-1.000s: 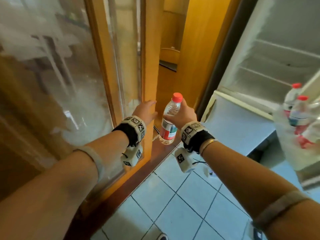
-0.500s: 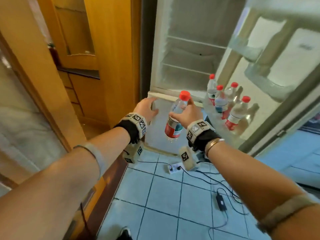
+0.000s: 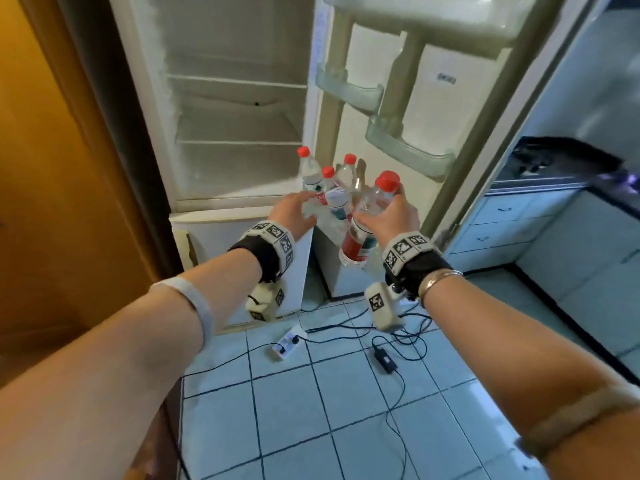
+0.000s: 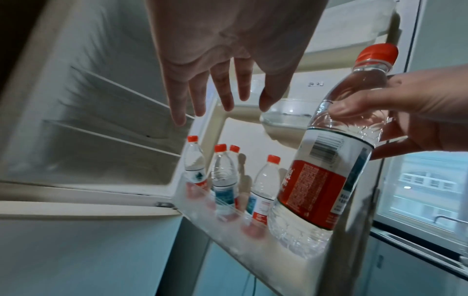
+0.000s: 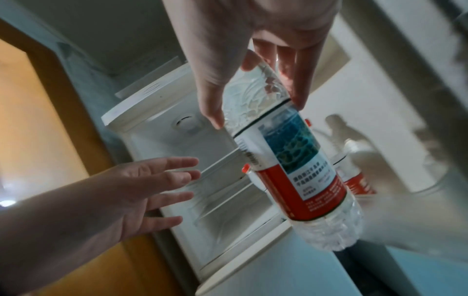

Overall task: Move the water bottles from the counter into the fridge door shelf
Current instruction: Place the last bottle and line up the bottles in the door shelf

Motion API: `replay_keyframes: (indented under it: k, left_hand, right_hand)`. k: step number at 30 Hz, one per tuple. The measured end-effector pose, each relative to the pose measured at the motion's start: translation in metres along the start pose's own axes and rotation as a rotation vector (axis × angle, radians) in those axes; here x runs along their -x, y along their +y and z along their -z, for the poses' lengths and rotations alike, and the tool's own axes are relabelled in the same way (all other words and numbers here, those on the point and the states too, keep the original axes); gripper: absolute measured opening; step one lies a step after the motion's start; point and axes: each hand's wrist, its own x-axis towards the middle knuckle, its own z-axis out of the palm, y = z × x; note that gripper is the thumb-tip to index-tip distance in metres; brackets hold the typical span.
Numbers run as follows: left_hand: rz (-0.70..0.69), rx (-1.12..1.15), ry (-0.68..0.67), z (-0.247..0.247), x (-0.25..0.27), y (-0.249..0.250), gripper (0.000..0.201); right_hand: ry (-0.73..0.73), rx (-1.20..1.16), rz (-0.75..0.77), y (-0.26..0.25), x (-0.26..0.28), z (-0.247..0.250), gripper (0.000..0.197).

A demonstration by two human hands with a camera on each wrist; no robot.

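Observation:
My right hand (image 3: 388,216) grips a clear water bottle (image 3: 363,230) with a red cap and red label by its upper body, tilted, just in front of the fridge door's bottom shelf (image 4: 228,230). The same bottle (image 4: 326,160) fills the right of the left wrist view, and in the right wrist view the bottle (image 5: 286,170) hangs below my fingers (image 5: 212,104). Several red-capped bottles (image 3: 329,192) stand in that shelf. My left hand (image 3: 294,213) is open with straight, spread fingers (image 4: 200,94), empty, beside the shelf's left end.
The fridge (image 3: 235,109) stands open with bare inner shelves. Two upper door bins (image 3: 408,150) hold nothing. A power strip (image 3: 287,344) and cables (image 3: 384,358) lie on the tiled floor. A wooden cabinet (image 3: 41,168) is at left, pale blue cupboards (image 3: 519,220) at right.
I have turned from the wooden cabinet to face the open fridge. Both hands, the right one carrying the bottle, have come close to the door's bottom shelf.

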Motion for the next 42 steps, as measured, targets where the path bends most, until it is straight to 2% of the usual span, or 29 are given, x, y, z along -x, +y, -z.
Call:
replay_keyframes:
  k: [3, 11, 16, 24, 30, 35, 39, 42]
  left_hand:
    - [-0.04, 0.027, -0.028, -0.013, -0.017, 0.012, 0.051]
    - [-0.089, 0.049, -0.091, -0.044, -0.059, 0.032, 0.049]
    - [-0.11, 0.028, -0.126, -0.064, -0.088, 0.037, 0.048]
    - [-0.074, -0.001, -0.172, -0.096, -0.14, 0.038, 0.051]
    - [-0.053, 0.045, -0.223, -0.117, -0.176, 0.051, 0.062]
    - [-0.092, 0.06, -0.295, -0.134, -0.194, 0.056, 0.071]
    - [-0.1, 0.055, -0.377, -0.147, -0.21, 0.052, 0.07]
    - [-0.116, 0.02, -0.431, -0.155, -0.219, 0.052, 0.066]
  right_hand:
    - [0.03, -0.045, -0.084, 0.01, -0.01, 0.012, 0.068]
    - [0.114, -0.062, -0.139, 0.032, -0.04, 0.025, 0.057]
    - [0.085, -0.039, -0.223, 0.048, -0.071, 0.007, 0.053]
    - [0.057, -0.048, -0.224, 0.064, -0.119, -0.034, 0.06]
    - [0.089, -0.058, -0.261, 0.088, -0.138, -0.044, 0.034]
    - [0.024, 0.049, -0.304, 0.102, -0.147, -0.044, 0.053]
    - [0.122, -0.055, -0.364, 0.111, -0.16, -0.056, 0.03]
    - [0.153, -0.069, -0.439, 0.11, -0.167, -0.055, 0.029]
